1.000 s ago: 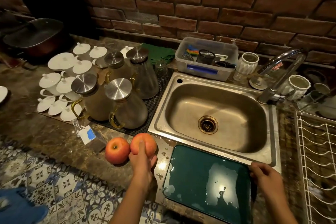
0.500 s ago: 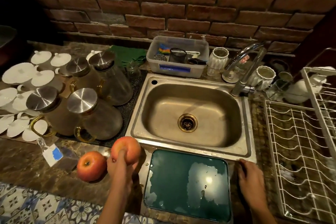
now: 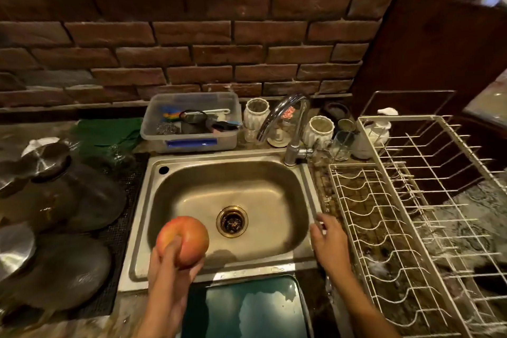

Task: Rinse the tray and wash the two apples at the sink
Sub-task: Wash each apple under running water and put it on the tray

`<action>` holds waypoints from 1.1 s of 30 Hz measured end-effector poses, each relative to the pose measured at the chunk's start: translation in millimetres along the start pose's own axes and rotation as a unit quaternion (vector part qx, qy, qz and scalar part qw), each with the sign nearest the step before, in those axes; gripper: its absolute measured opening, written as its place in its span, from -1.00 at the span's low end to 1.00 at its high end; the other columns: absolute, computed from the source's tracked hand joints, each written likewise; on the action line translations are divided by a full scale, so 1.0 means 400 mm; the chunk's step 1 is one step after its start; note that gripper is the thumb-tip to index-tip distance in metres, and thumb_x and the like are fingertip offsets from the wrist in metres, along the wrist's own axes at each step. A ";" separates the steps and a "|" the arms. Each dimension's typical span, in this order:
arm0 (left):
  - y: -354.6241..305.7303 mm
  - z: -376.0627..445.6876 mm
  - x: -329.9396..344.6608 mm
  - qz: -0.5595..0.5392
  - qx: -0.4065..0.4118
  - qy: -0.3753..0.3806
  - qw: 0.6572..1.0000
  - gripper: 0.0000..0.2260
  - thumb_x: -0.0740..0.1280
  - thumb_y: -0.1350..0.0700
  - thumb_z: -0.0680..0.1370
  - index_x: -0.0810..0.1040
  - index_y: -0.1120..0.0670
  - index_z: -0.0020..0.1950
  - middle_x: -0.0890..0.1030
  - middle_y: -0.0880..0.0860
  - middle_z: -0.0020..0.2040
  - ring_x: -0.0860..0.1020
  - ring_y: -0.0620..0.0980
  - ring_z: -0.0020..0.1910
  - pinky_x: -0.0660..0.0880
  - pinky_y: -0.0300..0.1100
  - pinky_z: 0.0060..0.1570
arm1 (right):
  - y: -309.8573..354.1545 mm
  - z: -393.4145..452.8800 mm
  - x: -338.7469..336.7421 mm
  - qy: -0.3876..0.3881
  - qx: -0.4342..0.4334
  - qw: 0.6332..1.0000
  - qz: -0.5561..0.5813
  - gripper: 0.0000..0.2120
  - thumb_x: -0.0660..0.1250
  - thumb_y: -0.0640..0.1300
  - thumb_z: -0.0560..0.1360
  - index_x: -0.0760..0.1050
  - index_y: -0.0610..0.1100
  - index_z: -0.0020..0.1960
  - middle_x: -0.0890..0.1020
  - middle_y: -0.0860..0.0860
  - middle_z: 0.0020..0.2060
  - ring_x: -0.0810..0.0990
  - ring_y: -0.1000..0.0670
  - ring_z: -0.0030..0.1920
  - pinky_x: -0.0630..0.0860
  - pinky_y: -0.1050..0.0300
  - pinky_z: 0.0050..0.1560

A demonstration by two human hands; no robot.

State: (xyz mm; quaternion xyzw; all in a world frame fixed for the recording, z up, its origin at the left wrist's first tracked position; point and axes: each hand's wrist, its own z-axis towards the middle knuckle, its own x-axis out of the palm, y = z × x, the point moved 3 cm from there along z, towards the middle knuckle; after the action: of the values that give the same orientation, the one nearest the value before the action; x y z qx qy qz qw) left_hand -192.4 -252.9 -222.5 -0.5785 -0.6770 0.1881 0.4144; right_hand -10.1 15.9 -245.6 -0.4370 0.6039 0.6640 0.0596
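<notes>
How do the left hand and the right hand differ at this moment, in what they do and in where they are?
The left hand grips a round red apple, its fingers curled round it; the right hand holds nothing, its fingers relaxed. The left hand is over the near left corner of the steel sink; the right hand is at the sink's right rim, beside the white wire dish rack. Both are bare.

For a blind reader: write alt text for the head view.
A left hand grips a red apple over a steel sink, while the right hand hovers open at its right rim. A green tray lies in front, a wire rack to the right.
</notes>
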 end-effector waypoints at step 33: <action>0.043 0.151 0.219 0.098 -0.049 -0.045 0.993 -0.77 0.36 0.11 0.58 0.49 -0.09 0.21 0.45 0.24 0.28 0.58 0.42 0.14 0.68 -0.05 -0.28 | 0.085 0.579 0.056 -0.043 0.182 0.955 0.229 -0.50 0.07 0.19 0.66 0.41 -0.12 -0.28 0.49 -0.07 -0.34 0.47 -0.03 -0.28 0.41 0.03 -0.17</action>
State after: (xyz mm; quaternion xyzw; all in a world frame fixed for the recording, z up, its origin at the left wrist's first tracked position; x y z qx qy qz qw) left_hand -227.6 -152.5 -240.4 -0.6524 -0.6433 0.2206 0.3344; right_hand -162.3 194.7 -260.4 -0.2395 0.7954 0.5566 0.0101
